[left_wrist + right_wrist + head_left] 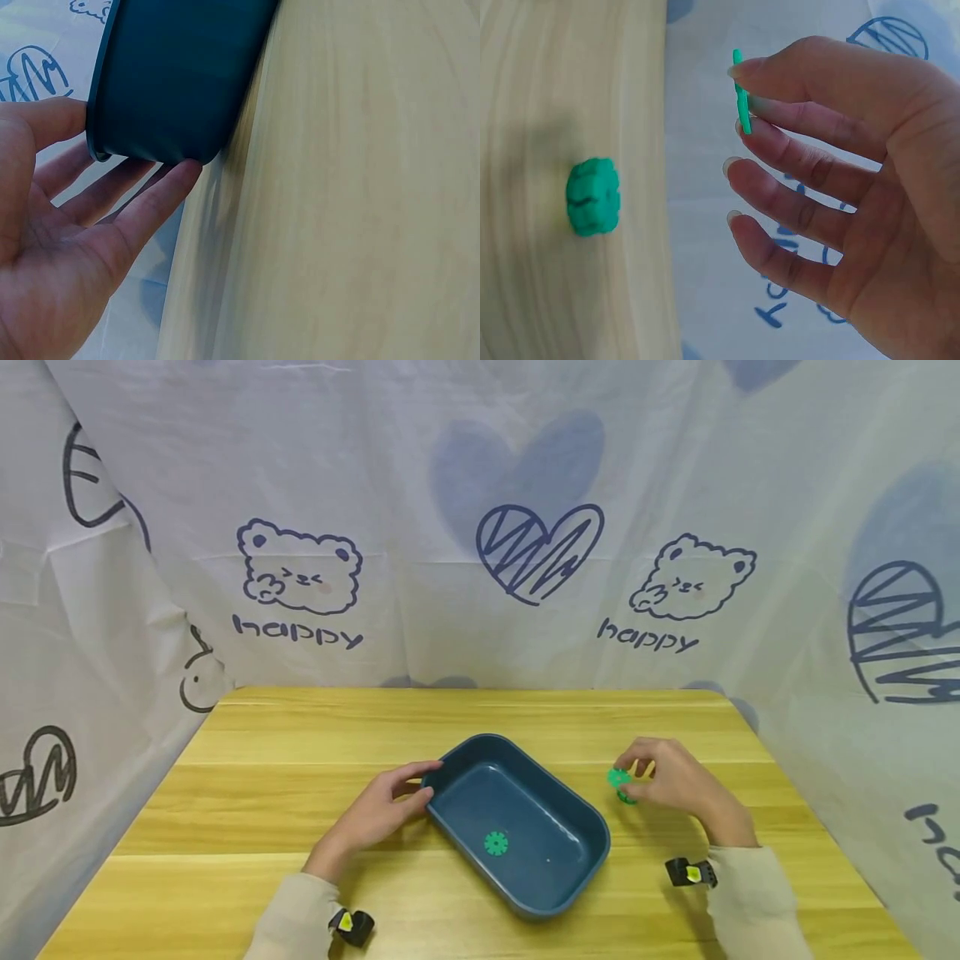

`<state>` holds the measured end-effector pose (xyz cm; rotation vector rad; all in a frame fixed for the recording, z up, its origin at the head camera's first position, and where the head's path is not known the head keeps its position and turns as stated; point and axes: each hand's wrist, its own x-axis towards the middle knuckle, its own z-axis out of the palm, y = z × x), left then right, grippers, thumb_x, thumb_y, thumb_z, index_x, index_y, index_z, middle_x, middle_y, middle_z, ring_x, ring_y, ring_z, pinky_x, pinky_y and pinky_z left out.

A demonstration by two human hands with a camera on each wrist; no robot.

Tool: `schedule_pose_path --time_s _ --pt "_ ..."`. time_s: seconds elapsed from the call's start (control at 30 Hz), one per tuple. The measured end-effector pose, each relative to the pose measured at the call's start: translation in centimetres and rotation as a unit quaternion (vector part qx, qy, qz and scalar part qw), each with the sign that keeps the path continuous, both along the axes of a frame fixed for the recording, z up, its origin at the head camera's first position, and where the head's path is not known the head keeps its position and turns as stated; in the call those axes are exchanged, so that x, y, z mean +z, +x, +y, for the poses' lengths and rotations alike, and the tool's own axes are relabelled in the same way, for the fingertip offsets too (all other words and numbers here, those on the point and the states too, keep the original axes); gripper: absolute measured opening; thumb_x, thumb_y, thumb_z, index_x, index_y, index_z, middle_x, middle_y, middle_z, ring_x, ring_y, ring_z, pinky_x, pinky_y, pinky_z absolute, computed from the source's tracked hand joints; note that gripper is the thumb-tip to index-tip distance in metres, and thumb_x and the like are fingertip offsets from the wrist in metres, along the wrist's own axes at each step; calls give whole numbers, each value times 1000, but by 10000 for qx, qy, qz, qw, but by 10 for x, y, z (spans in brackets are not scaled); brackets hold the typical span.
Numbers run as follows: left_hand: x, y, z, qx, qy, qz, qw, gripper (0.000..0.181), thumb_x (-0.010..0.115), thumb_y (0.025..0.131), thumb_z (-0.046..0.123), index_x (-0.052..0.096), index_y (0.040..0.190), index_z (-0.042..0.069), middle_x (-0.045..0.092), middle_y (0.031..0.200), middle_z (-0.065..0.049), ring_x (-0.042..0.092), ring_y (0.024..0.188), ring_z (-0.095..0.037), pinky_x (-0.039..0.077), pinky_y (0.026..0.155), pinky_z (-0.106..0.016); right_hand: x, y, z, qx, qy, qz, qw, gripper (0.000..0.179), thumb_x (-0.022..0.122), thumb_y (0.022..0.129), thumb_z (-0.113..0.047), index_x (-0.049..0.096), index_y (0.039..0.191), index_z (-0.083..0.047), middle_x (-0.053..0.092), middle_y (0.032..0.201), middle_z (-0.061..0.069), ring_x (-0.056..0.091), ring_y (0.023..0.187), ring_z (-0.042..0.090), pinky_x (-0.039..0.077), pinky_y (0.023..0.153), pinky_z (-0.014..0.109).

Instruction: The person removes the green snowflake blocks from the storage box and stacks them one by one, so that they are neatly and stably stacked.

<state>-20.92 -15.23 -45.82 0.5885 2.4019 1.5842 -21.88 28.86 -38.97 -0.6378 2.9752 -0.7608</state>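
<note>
A dark blue rectangular plastic container (517, 802) sits at an angle on the table. Its left end is held by my left hand (378, 810), thumb at the rim and fingers spread along the outer wall (180, 82). Inside it lies one green notched disc (496, 843). To the right of the container, my right hand (667, 781) pinches another thin green notched disc (742, 101) between thumb and fingertips, edge-on in the right wrist view. Below that hand, a short stack of green discs (592, 196) stands on the table, partly hidden by fingers in the head view.
The wooden table (285, 735) carries the container and the green stack. White printed cloth (420, 610) hangs behind the table and at both sides. Each wrist wears a small black camera (356, 927) on a strap.
</note>
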Motion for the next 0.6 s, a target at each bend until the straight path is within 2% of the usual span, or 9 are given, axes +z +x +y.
schedule_pose_path --time_s 0.3,0.6 --pt "3 1 -1 28 2 -35 10000 46 59 106 23 53 150 12 50 157 -18 57 136 -42 49 111 -53 -12 -5 12 -224 65 -40 9997 20 84 80 -9 78 99 -8 74 97 2 60 85 19 49 70 26" --pt "4 1 1 16 36 -47 10000 46 59 106 22 53 150 11 50 156 -18 57 136 -42 49 111 -53 -24 -10 21 -367 87 -260 9989 19 83 81 -10 78 100 -6 75 96 5 59 85 20 47 67 24"
